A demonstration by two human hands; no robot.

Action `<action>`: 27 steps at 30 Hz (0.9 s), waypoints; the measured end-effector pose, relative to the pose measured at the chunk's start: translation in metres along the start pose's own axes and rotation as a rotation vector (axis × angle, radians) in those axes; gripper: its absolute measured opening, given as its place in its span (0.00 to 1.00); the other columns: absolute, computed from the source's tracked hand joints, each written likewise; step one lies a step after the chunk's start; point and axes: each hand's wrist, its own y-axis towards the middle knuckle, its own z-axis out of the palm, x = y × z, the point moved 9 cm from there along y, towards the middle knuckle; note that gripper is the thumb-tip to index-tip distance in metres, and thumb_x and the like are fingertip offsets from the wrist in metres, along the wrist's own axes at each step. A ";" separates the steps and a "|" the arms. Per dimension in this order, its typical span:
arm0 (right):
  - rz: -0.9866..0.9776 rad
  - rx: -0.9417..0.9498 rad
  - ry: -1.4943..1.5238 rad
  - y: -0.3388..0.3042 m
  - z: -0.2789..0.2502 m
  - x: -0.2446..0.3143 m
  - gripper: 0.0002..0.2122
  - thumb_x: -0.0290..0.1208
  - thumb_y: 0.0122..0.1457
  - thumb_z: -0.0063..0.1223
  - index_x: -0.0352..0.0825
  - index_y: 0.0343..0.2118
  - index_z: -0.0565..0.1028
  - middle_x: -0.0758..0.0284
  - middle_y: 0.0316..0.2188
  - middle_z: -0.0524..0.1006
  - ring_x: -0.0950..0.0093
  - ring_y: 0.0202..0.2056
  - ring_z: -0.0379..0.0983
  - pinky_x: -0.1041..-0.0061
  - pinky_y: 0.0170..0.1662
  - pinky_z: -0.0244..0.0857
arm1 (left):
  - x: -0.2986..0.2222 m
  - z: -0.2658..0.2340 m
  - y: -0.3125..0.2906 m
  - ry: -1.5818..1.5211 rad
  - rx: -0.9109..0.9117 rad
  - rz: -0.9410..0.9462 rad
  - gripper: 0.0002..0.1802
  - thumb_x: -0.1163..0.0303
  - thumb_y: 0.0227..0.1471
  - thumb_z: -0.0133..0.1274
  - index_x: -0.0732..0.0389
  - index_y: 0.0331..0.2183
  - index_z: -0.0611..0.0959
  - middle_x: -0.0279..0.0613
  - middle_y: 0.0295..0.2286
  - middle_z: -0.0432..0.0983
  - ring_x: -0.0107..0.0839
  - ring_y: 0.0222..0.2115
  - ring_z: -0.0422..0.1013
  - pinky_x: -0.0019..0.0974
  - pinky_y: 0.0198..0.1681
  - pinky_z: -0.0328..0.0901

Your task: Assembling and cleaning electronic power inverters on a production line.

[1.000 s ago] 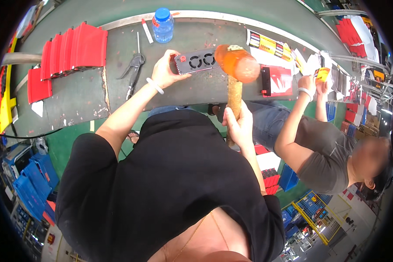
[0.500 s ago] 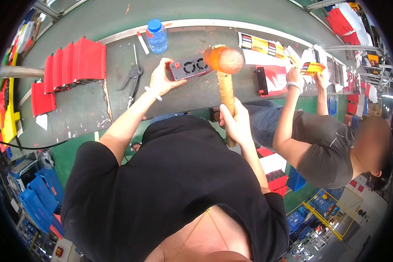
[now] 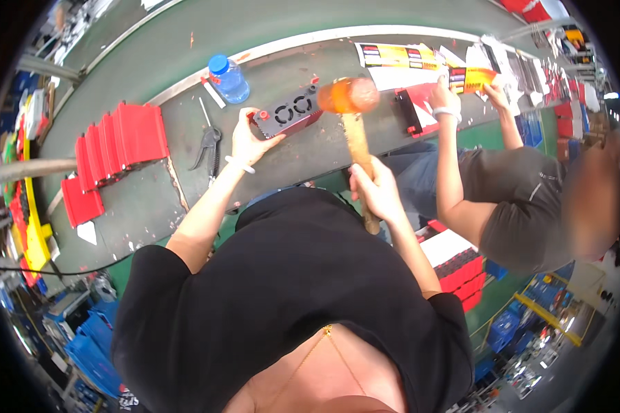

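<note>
My left hand (image 3: 250, 141) grips the left end of a red power inverter (image 3: 287, 117), whose dark end panel shows two round fan openings and red terminals. My right hand (image 3: 379, 191) is closed round the wooden handle of a mallet (image 3: 356, 141). The mallet's translucent orange head overlaps the inverter's right end in view; whether they touch, I cannot tell. Left of my left hand lie pliers-like cutters (image 3: 210, 141) and a screwdriver (image 3: 204, 112). A blue-capped bottle (image 3: 229, 81) stands beyond them.
Several red casings (image 3: 127, 141) stand in a row on the bench (image 3: 151, 213) at left. At right a co-worker (image 3: 510, 196) holds a yellow and black label (image 3: 470, 79) beside another red inverter (image 3: 418, 112). More labels (image 3: 399, 56) lie behind it. Red units (image 3: 461, 279) are stacked below the bench.
The whole view has turned slightly. The inverter in my left hand now tilts more, its right end higher. The mallet stays in my right hand, and the co-worker's label has shifted left.
</note>
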 end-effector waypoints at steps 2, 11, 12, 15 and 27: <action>-0.063 -0.078 0.010 -0.007 -0.014 0.008 0.07 0.29 0.60 0.45 0.30 0.35 0.68 0.71 0.18 0.68 0.83 0.17 0.64 0.84 0.22 0.60 | -0.003 0.000 0.003 0.007 0.016 0.019 0.37 0.66 0.27 0.71 0.60 0.39 0.66 0.40 0.35 0.68 0.31 0.37 0.66 0.35 0.46 0.62; -0.317 -0.237 0.007 -0.035 -0.035 0.015 0.07 0.25 0.57 0.49 0.29 0.37 0.69 0.72 0.20 0.69 0.85 0.19 0.67 0.85 0.23 0.62 | 0.004 0.000 0.016 -0.072 0.065 0.048 0.41 0.67 0.32 0.69 0.63 0.46 0.63 0.44 0.41 0.65 0.34 0.42 0.65 0.38 0.48 0.60; -0.392 -0.283 -0.027 -0.039 -0.037 0.018 0.09 0.25 0.55 0.52 0.28 0.37 0.70 0.71 0.20 0.70 0.85 0.19 0.66 0.84 0.23 0.61 | 0.004 0.002 0.015 -0.052 0.091 0.051 0.41 0.67 0.32 0.69 0.63 0.46 0.63 0.44 0.41 0.65 0.34 0.42 0.65 0.38 0.48 0.60; -0.442 -0.319 -0.133 -0.048 -0.040 0.022 0.09 0.25 0.53 0.54 0.28 0.36 0.70 0.69 0.20 0.71 0.83 0.21 0.66 0.82 0.26 0.61 | -0.003 0.003 0.016 -0.076 0.097 0.027 0.42 0.68 0.34 0.68 0.63 0.48 0.61 0.45 0.43 0.64 0.35 0.43 0.65 0.37 0.50 0.59; -0.449 -0.333 -0.093 -0.054 -0.046 0.003 0.11 0.28 0.54 0.55 0.28 0.36 0.70 0.68 0.21 0.72 0.82 0.22 0.67 0.82 0.27 0.62 | -0.016 -0.001 0.020 0.016 0.100 0.014 0.42 0.73 0.35 0.68 0.64 0.48 0.59 0.47 0.43 0.63 0.35 0.45 0.64 0.37 0.50 0.61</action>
